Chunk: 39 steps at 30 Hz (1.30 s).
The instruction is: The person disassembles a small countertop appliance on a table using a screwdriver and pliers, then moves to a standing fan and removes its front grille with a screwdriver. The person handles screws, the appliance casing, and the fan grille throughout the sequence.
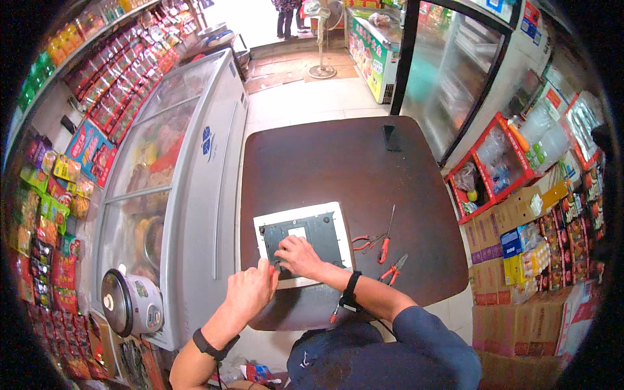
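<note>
A flat, square appliance with a white rim and a black underside (322, 233) lies face down on the dark brown table, a pale label at its middle. My left hand (250, 292) is closed at its near left edge, around a small red-handled tool (275, 267) that is mostly hidden by the fingers. Over the black underside, my right hand (300, 257) bends its fingers down close to the left one; whether they pinch anything is hidden. To the right lie a screwdriver with a red handle (384, 249), red-handled pliers (394, 270) and another red-handled hand tool (361, 243).
The table (312, 156) has rounded corners, with a black phone-like object (391, 138) at its far right. A long chest freezer (214, 162) stands along the left, with a rice cooker (144, 304) on its near end. Cardboard boxes (513, 328) and a red rack (497, 162) line the right.
</note>
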Tool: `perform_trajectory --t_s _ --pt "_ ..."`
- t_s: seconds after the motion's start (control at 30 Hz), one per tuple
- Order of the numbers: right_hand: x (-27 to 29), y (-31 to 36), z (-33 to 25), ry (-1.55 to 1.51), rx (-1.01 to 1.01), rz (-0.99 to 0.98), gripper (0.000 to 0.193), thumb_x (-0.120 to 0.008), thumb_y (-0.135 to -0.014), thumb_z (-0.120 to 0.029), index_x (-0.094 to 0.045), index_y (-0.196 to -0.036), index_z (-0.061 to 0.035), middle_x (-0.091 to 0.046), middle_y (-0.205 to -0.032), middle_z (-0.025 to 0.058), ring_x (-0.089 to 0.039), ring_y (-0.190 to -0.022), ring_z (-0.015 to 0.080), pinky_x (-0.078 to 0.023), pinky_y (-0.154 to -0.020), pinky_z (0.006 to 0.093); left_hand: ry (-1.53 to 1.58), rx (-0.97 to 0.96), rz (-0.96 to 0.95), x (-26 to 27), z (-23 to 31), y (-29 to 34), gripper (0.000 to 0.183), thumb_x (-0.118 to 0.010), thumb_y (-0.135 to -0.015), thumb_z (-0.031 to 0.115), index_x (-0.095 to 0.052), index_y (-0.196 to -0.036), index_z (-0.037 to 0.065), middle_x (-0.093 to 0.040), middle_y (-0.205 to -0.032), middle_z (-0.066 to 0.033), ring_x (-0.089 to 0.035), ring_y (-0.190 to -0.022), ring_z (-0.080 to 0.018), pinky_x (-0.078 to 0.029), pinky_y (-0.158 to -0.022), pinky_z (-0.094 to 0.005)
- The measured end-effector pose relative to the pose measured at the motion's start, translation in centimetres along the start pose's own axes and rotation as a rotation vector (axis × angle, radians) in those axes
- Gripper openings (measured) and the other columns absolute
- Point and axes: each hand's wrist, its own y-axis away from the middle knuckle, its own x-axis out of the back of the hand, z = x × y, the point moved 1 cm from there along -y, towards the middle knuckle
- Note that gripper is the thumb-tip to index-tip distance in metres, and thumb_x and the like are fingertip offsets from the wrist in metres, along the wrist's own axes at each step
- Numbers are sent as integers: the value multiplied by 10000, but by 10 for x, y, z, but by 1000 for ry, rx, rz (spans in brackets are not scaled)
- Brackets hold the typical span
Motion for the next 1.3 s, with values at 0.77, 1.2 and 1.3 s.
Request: perform_trajectory --t_s 0.77,1.2,1.3 --pt "19 9 4 123 57 -66 551 -878 -810 -315 -711 -1317 -181 -589 -1464 63 -479 -1420 313 -382 -1116 532 215 216 -400 11 -27 -3 270 -616 -1044 217 -541 -1182 -3 -708 -916 -320 -690 -922 -532 -540 -804 -613" --pt "35 7 19 107 98 -267 645 -816 -877 -449 -639 -1429 -168 -430 -1673 56 -296 -1573 325 -334 -1125 569 356 525 -462 13 -14 -34 354 -641 -1069 294 -687 -1257 -2 -784 -989 -215 -776 -919 -321 -597 -793 -407" --pt "36 7 21 108 104 -279 640 -804 -885 -456 -640 -1432 -167 -426 -1677 55 -289 -1580 323 -338 -1122 565 139 295 -516 18 -5 -38 269 -630 -1008 144 -685 -1245 31 -746 -1013 -210 -741 -877 -447 -605 -767 -472"
